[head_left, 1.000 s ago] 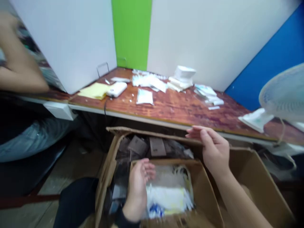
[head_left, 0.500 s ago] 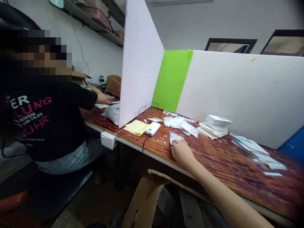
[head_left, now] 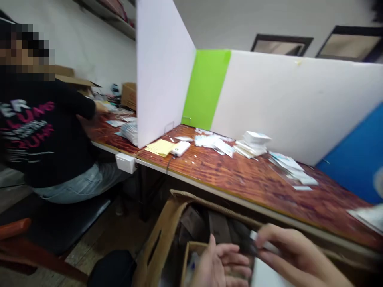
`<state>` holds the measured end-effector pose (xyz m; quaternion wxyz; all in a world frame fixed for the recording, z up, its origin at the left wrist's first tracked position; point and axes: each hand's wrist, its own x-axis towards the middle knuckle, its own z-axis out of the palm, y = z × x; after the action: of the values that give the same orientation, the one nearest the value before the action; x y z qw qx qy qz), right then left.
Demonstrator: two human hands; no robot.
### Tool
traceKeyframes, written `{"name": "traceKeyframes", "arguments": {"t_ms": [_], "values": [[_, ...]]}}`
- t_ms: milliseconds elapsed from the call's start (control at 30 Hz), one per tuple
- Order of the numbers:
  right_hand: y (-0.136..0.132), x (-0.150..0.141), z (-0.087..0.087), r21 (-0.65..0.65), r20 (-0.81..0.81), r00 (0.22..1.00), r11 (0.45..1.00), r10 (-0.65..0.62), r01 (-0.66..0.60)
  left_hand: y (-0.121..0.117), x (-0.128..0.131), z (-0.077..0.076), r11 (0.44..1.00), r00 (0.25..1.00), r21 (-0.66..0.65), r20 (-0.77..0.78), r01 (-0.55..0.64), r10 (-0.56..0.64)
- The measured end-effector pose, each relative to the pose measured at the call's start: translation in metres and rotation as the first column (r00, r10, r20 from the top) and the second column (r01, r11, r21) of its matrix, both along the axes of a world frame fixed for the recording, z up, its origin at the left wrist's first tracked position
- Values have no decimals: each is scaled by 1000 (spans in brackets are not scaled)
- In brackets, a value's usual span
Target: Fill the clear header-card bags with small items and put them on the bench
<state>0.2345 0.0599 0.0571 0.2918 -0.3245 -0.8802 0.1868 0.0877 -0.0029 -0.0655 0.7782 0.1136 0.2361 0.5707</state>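
Note:
Over the cardboard box (head_left: 163,231), my left hand (head_left: 223,265) is turned palm up with its fingers apart and holds nothing. Close to its right, my right hand (head_left: 290,249) pinches a small white packet (head_left: 267,244) between thumb and fingers, blurred by motion. Just below that hand shows a flat white piece (head_left: 265,275); whether it belongs to the packet I cannot tell. Inside the big box, beside my left hand, a smaller carton (head_left: 186,259) holds clear plastic bits that are hard to make out.
On the wooden table (head_left: 239,175) lie yellow sheets (head_left: 161,147), a white device (head_left: 181,148) with a cable, loose white packets (head_left: 214,142) and stacks of packets (head_left: 255,143). White partitions (head_left: 166,75) stand around it. A co-worker (head_left: 44,131) sits at the left.
My right hand has left the tabletop and come back over the box with the packet. My left hand has come into view, open. The camera view has shifted right and down.

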Motion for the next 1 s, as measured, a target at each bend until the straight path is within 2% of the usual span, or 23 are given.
{"name": "traceKeyframes", "arguments": {"t_ms": [67, 100, 167, 233, 333, 533, 600, 700, 767, 800, 833, 867, 933, 1000], "values": [[-15, 6, -19, -182, 125, 992, 983, 27, -4, -12, 8, 16, 968, 990, 239, -131, 76, -45], [-19, 8, -28, -233, 126, 992, 972, 6, 24, -16, 10, 21, 935, 965, 309, -245, 171, -95], [-25, 13, -44, -237, 91, 993, 967, -75, 95, -22, 15, 22, 935, 898, 311, -440, 168, -15], [-27, 18, -58, -164, 45, 991, 978, -124, 130, -26, 19, 14, 948, 797, 284, -601, 147, 57], [-29, 24, -72, -32, 1, 990, 990, -141, 141, -29, 23, 2, 949, 648, 270, -755, 161, 105], [-32, 23, -85, 203, 94, 983, 970, -155, 134, -32, 27, 5, 941, 372, 247, -916, 229, 150], [-35, 20, -93, 301, 118, 977, 944, -178, 136, -34, 28, 4, 937, 322, 254, -931, 240, 170], [-38, 15, -106, 365, 67, 974, 914, -214, 176, -35, 30, 1, 928, 317, 268, -931, 260, 181], [-40, 13, -113, 278, -61, 967, 926, -247, 254, -34, 30, -1, 924, 318, 259, -934, 282, 165], [-39, 13, -116, 181, -147, 948, 935, -281, 305, -33, 29, -2, 924, 313, 247, -938, 292, 152], [-37, 14, -118, 47, -238, 912, 934, -335, 355, -32, 29, -3, 926, 304, 232, -943, 297, 138], [-34, 18, -119, -128, -338, 844, 909, -416, 396, -30, 28, -3, 932, 297, 218, -946, 288, 130], [-25, 29, -121, -487, -480, 625, 779, -616, 394, -25, 24, -4, 956, 326, 202, -937, 214, 126], [-14, 46, -121, -696, -519, 393, 642, -759, 322, -20, 20, -3, 984, 440, 154, -892, 90, 99]]}}
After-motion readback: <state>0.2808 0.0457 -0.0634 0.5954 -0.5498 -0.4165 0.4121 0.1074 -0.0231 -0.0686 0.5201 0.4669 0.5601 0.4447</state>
